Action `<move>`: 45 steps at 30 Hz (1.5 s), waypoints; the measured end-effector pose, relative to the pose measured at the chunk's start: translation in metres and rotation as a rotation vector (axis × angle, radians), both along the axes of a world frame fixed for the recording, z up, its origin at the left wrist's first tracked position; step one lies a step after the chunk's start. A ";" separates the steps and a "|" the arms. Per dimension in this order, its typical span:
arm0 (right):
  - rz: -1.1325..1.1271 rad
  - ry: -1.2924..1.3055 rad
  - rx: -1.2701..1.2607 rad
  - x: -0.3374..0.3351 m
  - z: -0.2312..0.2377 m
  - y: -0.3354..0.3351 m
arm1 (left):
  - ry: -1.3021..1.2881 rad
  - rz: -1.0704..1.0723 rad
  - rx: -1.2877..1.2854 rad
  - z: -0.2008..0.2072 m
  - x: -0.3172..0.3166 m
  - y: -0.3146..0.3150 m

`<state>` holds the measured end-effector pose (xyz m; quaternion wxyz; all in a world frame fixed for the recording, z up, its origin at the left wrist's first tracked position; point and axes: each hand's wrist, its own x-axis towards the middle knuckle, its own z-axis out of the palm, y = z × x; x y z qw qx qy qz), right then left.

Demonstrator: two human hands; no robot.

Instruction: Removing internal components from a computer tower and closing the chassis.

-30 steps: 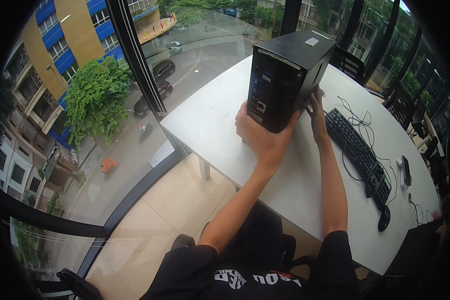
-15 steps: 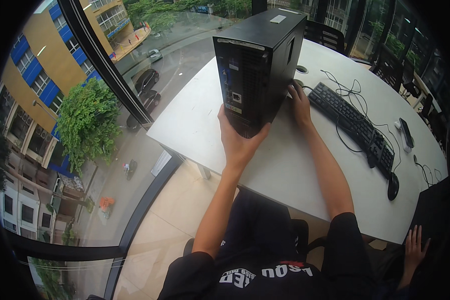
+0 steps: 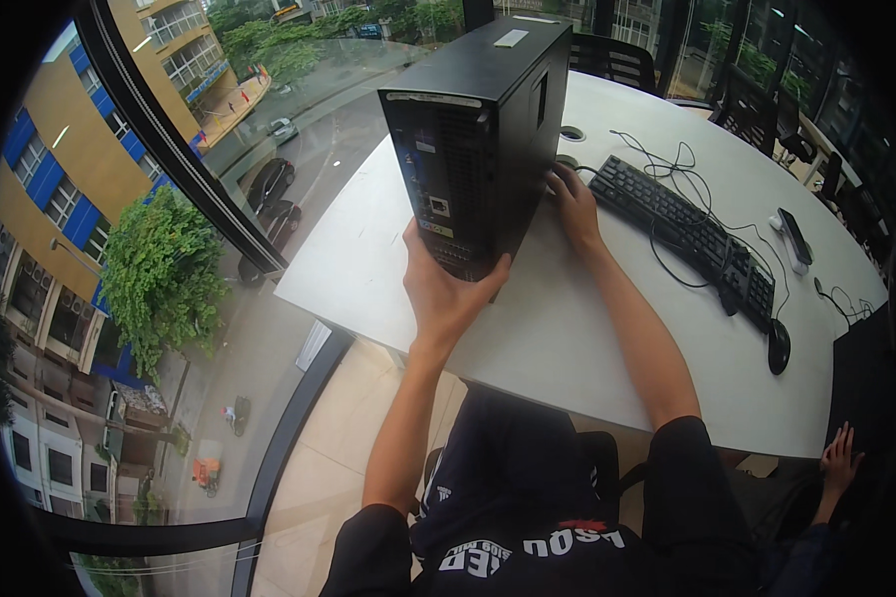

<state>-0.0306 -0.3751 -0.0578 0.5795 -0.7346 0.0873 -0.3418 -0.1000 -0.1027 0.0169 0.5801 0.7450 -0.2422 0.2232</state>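
Observation:
A black desktop computer tower stands upright on a white table, its back panel with ports turned toward me. My left hand grips the lower end of that back panel, thumb at the right corner and fingers at the left edge. On the tower's right side, low down, my right hand presses with bent fingers; its fingertips are partly hidden against the case. The tower's underside is out of sight, so I cannot tell whether it is slightly lifted.
Right of the tower lie a black keyboard with loose cables and a black mouse. A small black-and-white device lies farther right. Another person's hand shows at the right edge. Glass windows border the table's left; office chairs stand behind.
The whole view has shifted, so the table and tower appear farther left. Both hands keep the same places on the tower. The other person's hand is slightly higher in the picture.

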 end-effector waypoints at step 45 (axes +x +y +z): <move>0.157 0.117 -0.416 -0.108 0.089 0.134 | 0.317 -0.586 -0.109 -0.029 0.038 0.051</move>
